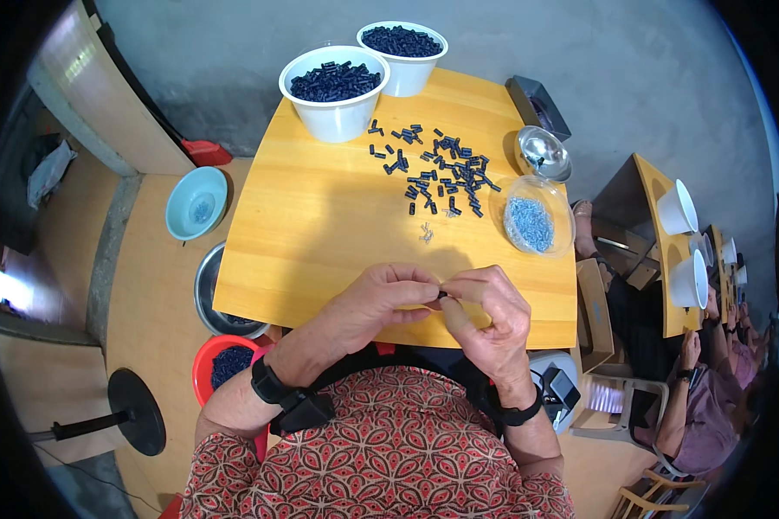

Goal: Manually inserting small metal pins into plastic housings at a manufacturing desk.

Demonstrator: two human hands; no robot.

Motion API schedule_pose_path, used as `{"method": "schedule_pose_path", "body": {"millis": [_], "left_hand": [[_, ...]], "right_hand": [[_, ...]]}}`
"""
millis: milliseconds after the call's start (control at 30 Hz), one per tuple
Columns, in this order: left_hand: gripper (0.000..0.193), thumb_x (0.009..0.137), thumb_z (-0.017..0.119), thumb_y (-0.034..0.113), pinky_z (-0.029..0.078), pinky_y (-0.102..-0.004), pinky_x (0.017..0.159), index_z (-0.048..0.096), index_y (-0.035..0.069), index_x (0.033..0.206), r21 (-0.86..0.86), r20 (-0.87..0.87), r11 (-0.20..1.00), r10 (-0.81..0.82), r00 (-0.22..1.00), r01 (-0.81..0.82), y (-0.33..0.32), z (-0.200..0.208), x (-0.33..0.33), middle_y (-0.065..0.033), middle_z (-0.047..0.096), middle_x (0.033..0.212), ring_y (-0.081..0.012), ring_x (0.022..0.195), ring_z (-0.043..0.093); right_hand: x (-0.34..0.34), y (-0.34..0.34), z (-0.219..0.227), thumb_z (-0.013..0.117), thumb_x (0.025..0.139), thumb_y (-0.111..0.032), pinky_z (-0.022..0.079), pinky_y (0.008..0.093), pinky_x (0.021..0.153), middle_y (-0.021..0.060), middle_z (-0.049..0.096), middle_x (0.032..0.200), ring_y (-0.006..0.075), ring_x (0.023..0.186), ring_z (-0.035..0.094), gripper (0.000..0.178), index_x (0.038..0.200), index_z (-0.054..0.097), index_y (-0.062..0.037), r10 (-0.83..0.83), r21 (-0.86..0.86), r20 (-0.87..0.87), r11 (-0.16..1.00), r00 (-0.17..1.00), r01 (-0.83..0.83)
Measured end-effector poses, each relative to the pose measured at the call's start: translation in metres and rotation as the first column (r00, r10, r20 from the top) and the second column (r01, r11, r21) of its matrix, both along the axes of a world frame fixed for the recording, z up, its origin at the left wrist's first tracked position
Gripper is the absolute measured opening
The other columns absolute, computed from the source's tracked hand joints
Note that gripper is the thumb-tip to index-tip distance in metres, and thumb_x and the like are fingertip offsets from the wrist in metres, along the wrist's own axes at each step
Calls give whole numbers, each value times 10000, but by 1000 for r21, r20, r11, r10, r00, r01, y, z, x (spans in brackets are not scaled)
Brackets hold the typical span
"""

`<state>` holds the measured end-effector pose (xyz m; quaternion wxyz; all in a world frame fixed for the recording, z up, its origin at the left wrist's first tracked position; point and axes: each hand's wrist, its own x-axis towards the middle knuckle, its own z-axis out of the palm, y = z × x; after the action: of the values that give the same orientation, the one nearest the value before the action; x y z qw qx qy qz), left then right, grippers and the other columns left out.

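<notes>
Over the near edge of the yellow wooden table (294,251), my two hands meet at the fingertips. A small black cylindrical piece (442,295) is pinched between them, mostly covered by my fingers. My left hand (384,298) and my right hand (493,313) are both closed on it. Just beyond them lies a little cluster of small silvery pieces (427,232). Farther off, many loose black cylindrical pieces (446,169) are scattered on the tabletop. To the right stands a clear round tub (571,227) holding small bluish-silver pieces (529,224).
Two white buckets (337,119) (411,73) full of black pieces stand at the far edge. A metal bowl (543,153) and dark tray (538,106) sit far right. Left on the floor are a turquoise basin (182,208) and a red basin (201,372). Other people (710,424) sit at right.
</notes>
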<state>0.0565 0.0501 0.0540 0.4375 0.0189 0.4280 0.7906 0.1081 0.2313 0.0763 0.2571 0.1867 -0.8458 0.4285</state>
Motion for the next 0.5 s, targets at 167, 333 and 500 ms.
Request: {"method": "schedule_pose_path", "body": {"millis": [167,333,500], "left_hand": [[138,915,634,155,468,-293,912,665,84,1029,-1,-15,1000,9,1000,-9,-3,2,3,-13,656,1024,-115,988,604],[143,923,626,155,469,-288,904,680,67,1022,54,-41,998,30,999,-28,-6,-1,8,-29,673,1021,-116,986,607],[162,917,637,145,470,-285,901,689,49,1037,39,-66,997,64,996,-61,-3,-2,13,-39,680,1013,-110,960,613]], "right_hand": [[2,-3,1,752,663,44,485,352,651,113,652,859,278,747,611,236,869,656,-20,-11,7,-31,1000,999,11],[7,-9,0,754,659,46,478,360,665,108,646,872,274,763,608,261,885,642,-23,-15,85,-99,996,995,24],[10,-9,-5,761,633,41,469,367,671,110,635,864,279,765,604,318,918,635,-27,-44,160,-159,985,986,70]]}}
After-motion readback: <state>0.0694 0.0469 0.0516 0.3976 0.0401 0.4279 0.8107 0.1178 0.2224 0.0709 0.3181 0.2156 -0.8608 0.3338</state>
